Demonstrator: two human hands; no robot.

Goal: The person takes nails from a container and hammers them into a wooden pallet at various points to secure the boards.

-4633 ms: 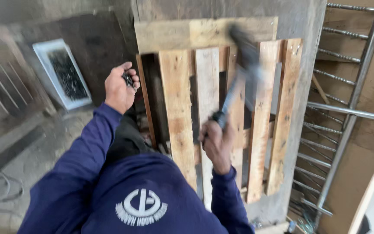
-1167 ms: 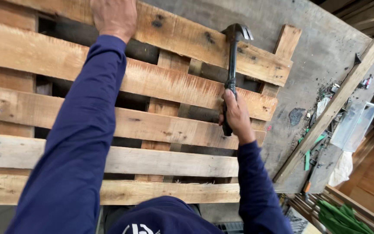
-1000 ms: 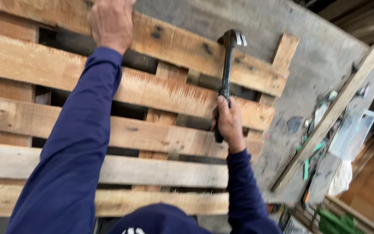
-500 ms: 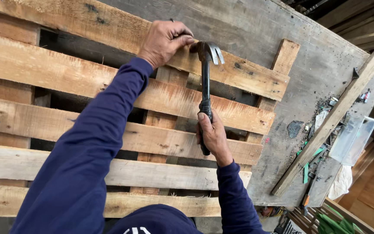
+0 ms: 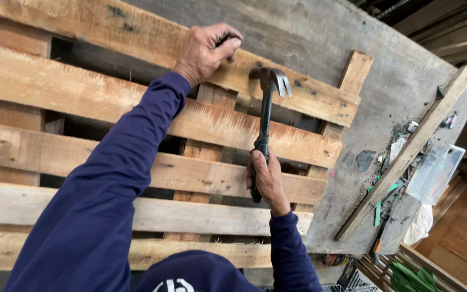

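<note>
A wooden pallet (image 5: 109, 100) of rough slats lies flat on a grey worktop (image 5: 395, 70). My left hand (image 5: 207, 50) rests on the far slat with its fingers curled around small dark pieces that look like nails, the fingertips pressed to the wood. My right hand (image 5: 266, 181) grips the lower handle of a dark claw hammer (image 5: 266, 116). The hammer head hovers just above the far slat, a little right of and below my left fingertips, claws pointing right.
A long wooden batten (image 5: 406, 157) lies diagonally on the right of the worktop, with debris and green scraps (image 5: 382, 200) beside it. A clear plastic tray (image 5: 433, 170) and a white cloth (image 5: 418, 224) sit at the right edge. Green items (image 5: 412, 273) lie bottom right.
My left hand slid right along the far slat towards the hammer. In the last half second the hammer head drew back from my left fingertips, down and to the right.
</note>
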